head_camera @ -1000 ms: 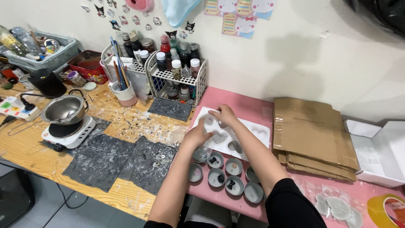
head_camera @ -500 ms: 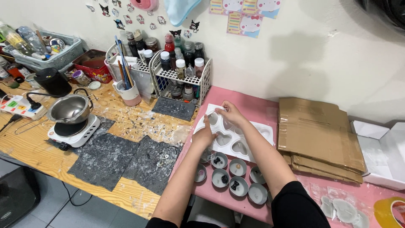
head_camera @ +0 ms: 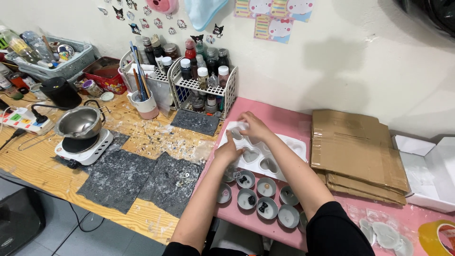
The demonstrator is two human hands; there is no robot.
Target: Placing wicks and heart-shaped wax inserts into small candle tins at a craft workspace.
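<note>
Where both hands meet, white heart mould [head_camera: 265,159] under left grip [head_camera: 228,152] and right grip [head_camera: 254,127]

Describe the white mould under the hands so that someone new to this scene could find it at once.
On the pink table, left of the flattened cardboard stack, lies a white mould tray with heart-shaped cavities. The left hand and right hand both rest on it. The small round tins in front of it are separate grey cups.
</note>
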